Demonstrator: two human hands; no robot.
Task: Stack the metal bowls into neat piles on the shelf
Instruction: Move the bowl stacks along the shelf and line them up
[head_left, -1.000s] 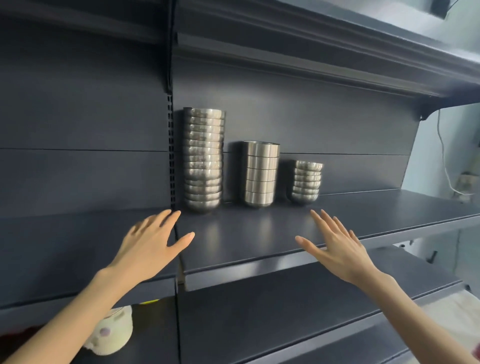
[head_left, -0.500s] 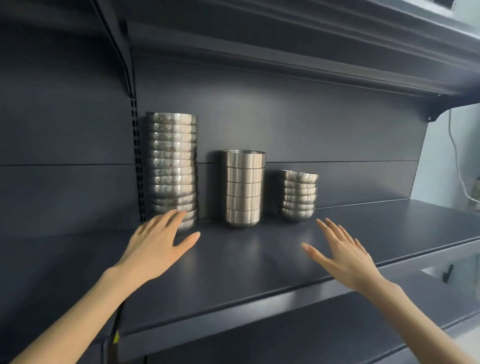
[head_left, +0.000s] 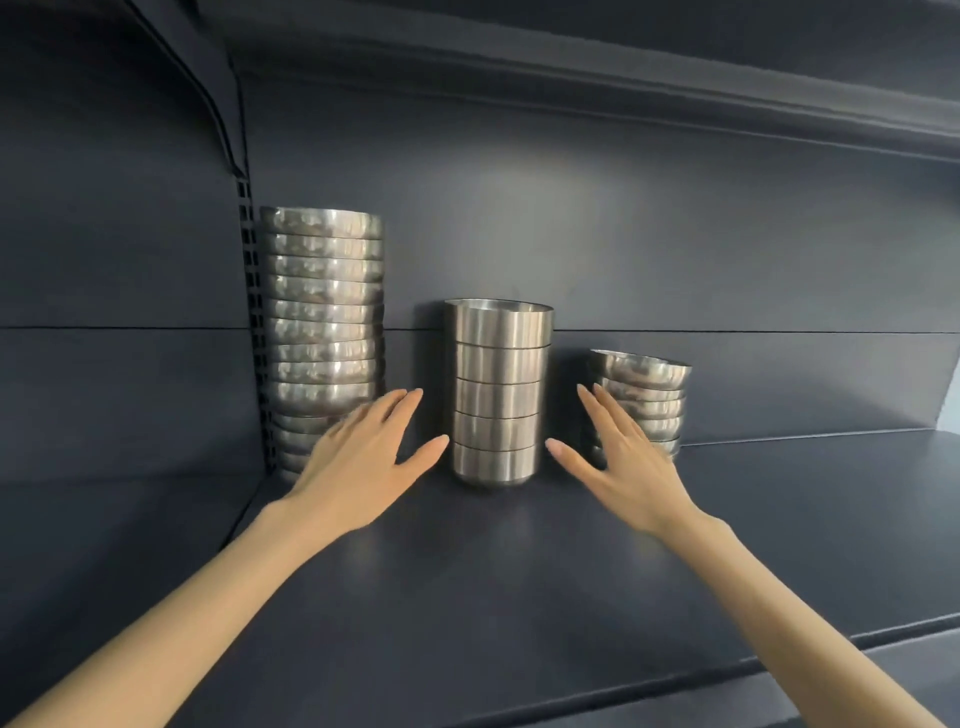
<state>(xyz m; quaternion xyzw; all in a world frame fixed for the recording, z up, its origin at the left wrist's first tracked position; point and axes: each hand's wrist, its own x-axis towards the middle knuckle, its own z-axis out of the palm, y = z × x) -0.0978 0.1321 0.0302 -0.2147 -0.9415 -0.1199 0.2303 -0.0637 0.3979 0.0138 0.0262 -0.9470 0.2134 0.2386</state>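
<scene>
Shelf (head_left: 519, 597): dark, matte, with three piles of metal bowls along its back edge against the back panel (head_left: 675, 234). Tall pile (head_left: 322, 312) stands at the back left corner, beside the slotted upright (head_left: 249, 312). Middle pile (head_left: 498, 384) has five straight-sided bowls nested upright, near the middle of the back edge. Short pile (head_left: 649, 395) of rounded bowls is to its right, apart from it. Left hand (head_left: 358, 467) is over the shelf between the tall and middle piles, fingers straight and spread, holding nothing; it covers the lower bowls of the tall pile. Right hand (head_left: 623, 467) is between the middle and short piles, fingers likewise straight and spread, holding nothing, and hides part of the short pile. Both thumb tips lie just beside the lower bowls of the middle pile, one on each side; contact cannot be told. Upper shelf (head_left: 675, 88) runs overhead.
</scene>
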